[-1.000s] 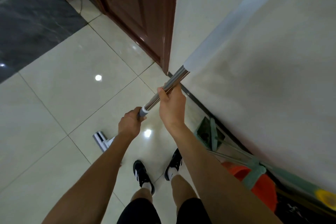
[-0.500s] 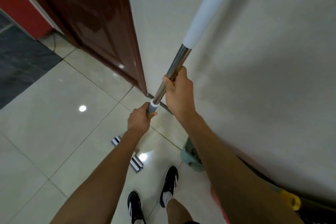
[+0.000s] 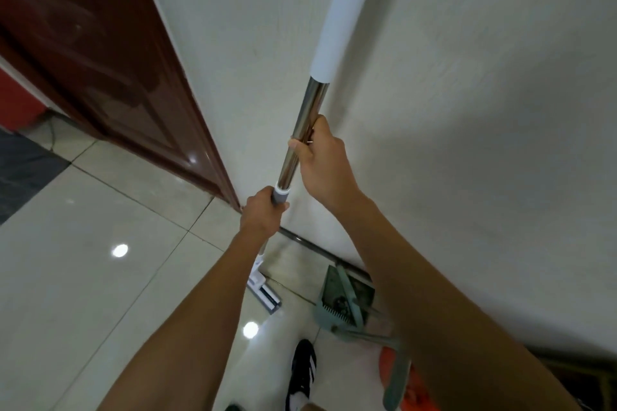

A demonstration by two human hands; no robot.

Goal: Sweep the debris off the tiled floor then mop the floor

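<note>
I hold a flat mop nearly upright by the wall. Its pole (image 3: 309,117) is shiny steel with a white sleeve at the top. My right hand (image 3: 322,160) grips the steel part. Just below, my left hand (image 3: 262,215) grips the grey collar of the pole. The white mop head (image 3: 265,294) rests on the pale tiled floor (image 3: 100,277), partly hidden behind my left forearm. A green dustpan (image 3: 344,304) with a toothed edge lies on the floor beside the wall, just right of the mop head.
A cream wall (image 3: 467,110) fills the right side, with a dark skirting strip at its foot. A dark red wooden door (image 3: 100,60) stands at the left. An orange bucket (image 3: 417,387) sits low right behind a green handle. My black shoe (image 3: 302,374) is below the mop head.
The pole has swung from a slant to nearly upright. The mop head has slid right, toward the wall and dustpan. My view has turned toward the wall. Both hands keep their grip.
</note>
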